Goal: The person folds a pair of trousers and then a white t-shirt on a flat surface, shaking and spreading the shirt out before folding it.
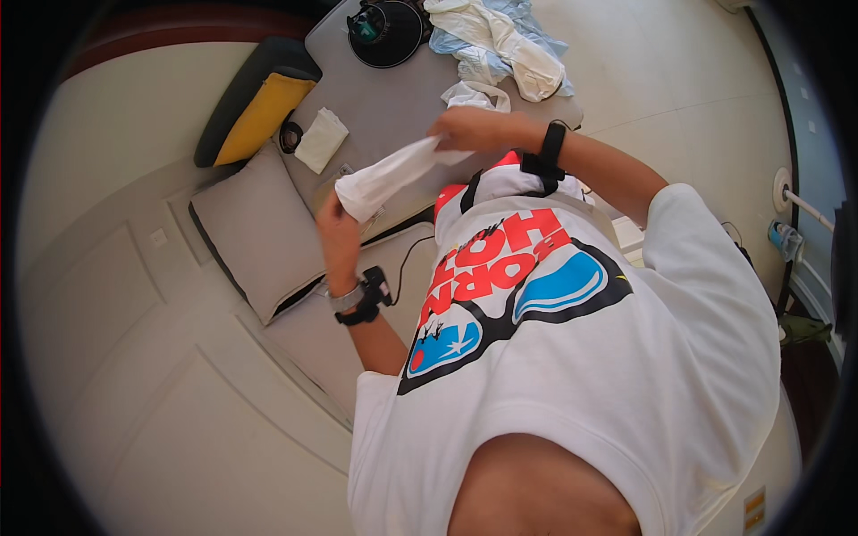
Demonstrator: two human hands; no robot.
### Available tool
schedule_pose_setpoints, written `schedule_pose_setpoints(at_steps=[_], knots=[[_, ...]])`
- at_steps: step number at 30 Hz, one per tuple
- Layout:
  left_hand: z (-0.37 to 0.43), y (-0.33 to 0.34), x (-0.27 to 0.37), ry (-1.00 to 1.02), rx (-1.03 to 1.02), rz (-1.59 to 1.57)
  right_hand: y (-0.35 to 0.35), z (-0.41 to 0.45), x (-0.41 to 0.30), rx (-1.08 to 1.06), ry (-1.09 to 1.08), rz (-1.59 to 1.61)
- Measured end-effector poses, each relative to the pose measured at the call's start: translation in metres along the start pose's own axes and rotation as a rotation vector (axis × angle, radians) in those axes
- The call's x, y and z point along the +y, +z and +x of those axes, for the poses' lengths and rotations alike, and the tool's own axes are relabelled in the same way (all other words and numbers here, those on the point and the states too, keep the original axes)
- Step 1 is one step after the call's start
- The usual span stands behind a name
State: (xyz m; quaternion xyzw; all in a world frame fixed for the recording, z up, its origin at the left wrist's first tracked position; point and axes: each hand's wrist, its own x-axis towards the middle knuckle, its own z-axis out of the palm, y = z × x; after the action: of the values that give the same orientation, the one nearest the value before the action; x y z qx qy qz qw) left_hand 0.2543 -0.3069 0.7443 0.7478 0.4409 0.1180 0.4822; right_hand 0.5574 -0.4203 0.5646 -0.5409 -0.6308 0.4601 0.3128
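A narrow white cloth [389, 175] is stretched between my two hands above the grey sofa seat. My left hand [338, 231] pinches its lower left end, fingertips partly behind the fabric. At its upper right end, my right hand [472, 129] grips it, with a short bit hanging past the fingers. Just beyond my right hand lies a crumpled white cloth [477, 96]. A neatly folded off-white cloth [322, 141] rests on the seat, up and left of the stretched one.
A pile of white and light blue clothes [499, 43] lies at the seat's far right. Beyond sit a round black object [395, 40] and a black ring [290, 137]. Left are a grey cushion [258, 231] and a yellow-and-dark cushion [265, 117]. A black cable [404, 264] runs from my left wristband.
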Motion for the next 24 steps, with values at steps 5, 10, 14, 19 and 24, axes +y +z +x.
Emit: schedule_pose_setpoints(at_steps=[5, 10, 14, 19, 24], knots=[[-0.018, -0.081, -0.027, -0.152, 0.301, -0.260, -0.046, 0.003, 0.037, 0.221, 0.055, -0.156], [-0.035, -0.123, -0.089, -0.141, 0.494, -0.560, -0.078, 0.014, -0.007, 0.113, 0.017, -0.035], [-0.035, -0.120, -0.111, -0.145, 0.691, 0.071, -0.067, 0.030, -0.052, 0.113, -0.074, -0.055], [0.009, 0.006, 0.028, 0.254, 0.092, 0.229, -0.038, 0.036, -0.111, 0.075, -0.155, 0.018], [0.022, 0.040, 0.018, -0.009, -0.140, 0.199, -0.040, 0.032, -0.146, 0.037, -0.265, 0.095]])
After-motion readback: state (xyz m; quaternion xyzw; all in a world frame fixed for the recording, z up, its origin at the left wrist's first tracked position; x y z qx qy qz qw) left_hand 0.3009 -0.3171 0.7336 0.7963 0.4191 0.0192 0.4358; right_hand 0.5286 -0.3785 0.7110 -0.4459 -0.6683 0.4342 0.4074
